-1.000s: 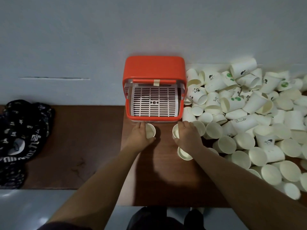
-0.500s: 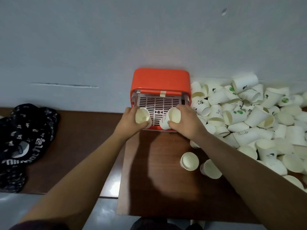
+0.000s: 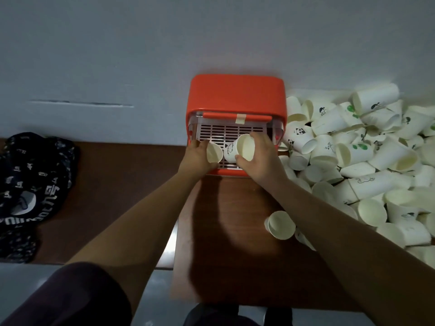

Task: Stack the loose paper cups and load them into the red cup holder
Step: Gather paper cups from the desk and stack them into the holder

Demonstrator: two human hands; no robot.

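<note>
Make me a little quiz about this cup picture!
1. True or false: the left hand holds a cup.
2. Pick one: the pile of cups lies on which side of the holder? A left, B right, C on top.
3. What dark thing lies far left?

Key: 1 true. 2 B. 3 a black printed cloth.

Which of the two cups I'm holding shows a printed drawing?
The white paper cup in the right hand: dark print on its side. The left hand's cup shows none.
</note>
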